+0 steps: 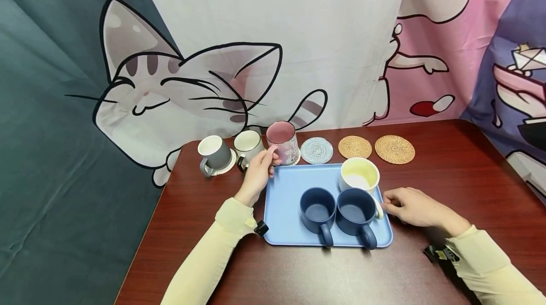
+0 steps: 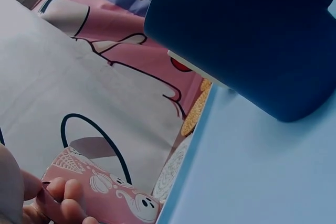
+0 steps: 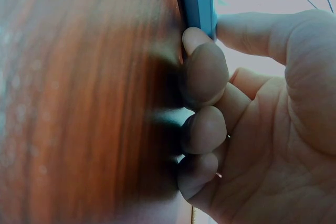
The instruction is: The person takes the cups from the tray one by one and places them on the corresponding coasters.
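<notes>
My left hand (image 1: 256,174) holds the handle of a pink mug (image 1: 285,146) with white ghost drawings. The mug stands at the back of the table, on or just over a pale coaster it mostly covers. My right hand (image 1: 411,206) pinches the right edge of a light blue tray (image 1: 283,210) between thumb (image 3: 252,32) and curled fingers. On the tray are two dark blue mugs, one in the middle (image 1: 317,210) and one to its right (image 1: 356,210). Behind the right one stands a white mug with a yellow inside (image 1: 359,174), its handle beside my right fingertips.
Left of the pink mug stand a white mug with a black handle (image 1: 248,143) and a grey mug (image 1: 215,153) on a coaster. To the right lie a light blue woven coaster (image 1: 316,150) and two tan ones (image 1: 355,147). A printed cloth (image 1: 341,25) hangs behind the table.
</notes>
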### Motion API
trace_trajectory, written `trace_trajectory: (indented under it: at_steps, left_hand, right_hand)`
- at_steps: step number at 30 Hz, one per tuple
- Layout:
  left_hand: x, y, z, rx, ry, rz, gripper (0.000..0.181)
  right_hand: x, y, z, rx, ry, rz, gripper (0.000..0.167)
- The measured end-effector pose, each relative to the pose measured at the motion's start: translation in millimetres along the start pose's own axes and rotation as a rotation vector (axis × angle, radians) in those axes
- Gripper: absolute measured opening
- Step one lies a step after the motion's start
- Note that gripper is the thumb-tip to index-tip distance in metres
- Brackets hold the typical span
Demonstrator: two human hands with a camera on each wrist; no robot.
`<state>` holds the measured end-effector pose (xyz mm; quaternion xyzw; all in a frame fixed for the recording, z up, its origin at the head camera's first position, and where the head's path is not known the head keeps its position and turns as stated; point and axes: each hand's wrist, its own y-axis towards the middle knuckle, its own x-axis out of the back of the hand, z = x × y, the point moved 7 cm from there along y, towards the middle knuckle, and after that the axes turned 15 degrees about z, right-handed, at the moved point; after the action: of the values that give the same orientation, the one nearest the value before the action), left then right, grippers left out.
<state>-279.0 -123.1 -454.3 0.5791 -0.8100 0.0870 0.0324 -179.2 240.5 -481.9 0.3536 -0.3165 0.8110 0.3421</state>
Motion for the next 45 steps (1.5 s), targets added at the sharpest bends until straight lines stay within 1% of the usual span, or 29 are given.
trace_trajectory:
  at_steps: [6, 10, 16, 22, 25, 27, 29, 32, 34, 38, 42, 45]
  left_hand:
    - [3.3, -4.4, 2.0, -0.005, 0.002, 0.000, 0.038]
    - [7.8, -8.3, 3.4, -0.009, -0.003, -0.010, 0.032]
    - [15.8, -16.5, 4.7, -0.017, 0.003, -0.020, 0.032]
    - [18.6, -25.4, 8.6, -0.016, 0.009, -0.013, 0.032]
    - [18.9, -30.8, 11.5, 0.004, 0.015, -0.003, 0.031]
    - [19.0, -34.1, 13.7, 0.011, 0.027, 0.006, 0.031]
    - [19.2, -37.5, 16.4, 0.020, 0.039, 0.014, 0.030]
    - [18.8, -42.1, 19.8, 0.027, 0.087, 0.026, 0.030]
    - [18.2, -45.6, 21.2, 0.039, 0.120, 0.035, 0.029]
    - [17.0, -52.1, 22.2, 0.049, 0.199, 0.056, 0.027]
    - [16.5, -57.8, 21.6, 0.041, 0.321, 0.058, 0.025]
    - [16.0, -61.9, 22.3, 0.058, 0.432, 0.051, 0.025]
  right_hand:
    - [-1, 0.9, -1, -0.008, 0.002, 0.006, 0.034]
    - [-1, 0.8, -1, -0.008, 0.002, 0.006, 0.034]
    - [0, 0.2, 0, -0.010, -0.004, 0.002, 0.034]
    - [-1, 0.1, -2, -0.002, -0.002, -0.003, 0.035]
    - [-2, 0.2, -4, 0.019, 0.006, -0.021, 0.036]
    - [-1, -0.2, -3, 0.058, -0.001, -0.046, 0.035]
    - [-1, -0.4, -3, 0.070, 0.001, -0.052, 0.035]
    - [-2, 0.0, -3, 0.057, 0.009, -0.035, 0.035]
    - [-3, 0.2, -3, 0.023, 0.018, -0.008, 0.034]
    - [-1, -0.3, -1, 0.013, 0.012, 0.001, 0.035]
    - [0, -0.5, 1, 0.013, 0.015, 0.002, 0.035]
    - [0, -0.2, 1, 0.010, 0.014, 0.002, 0.035]
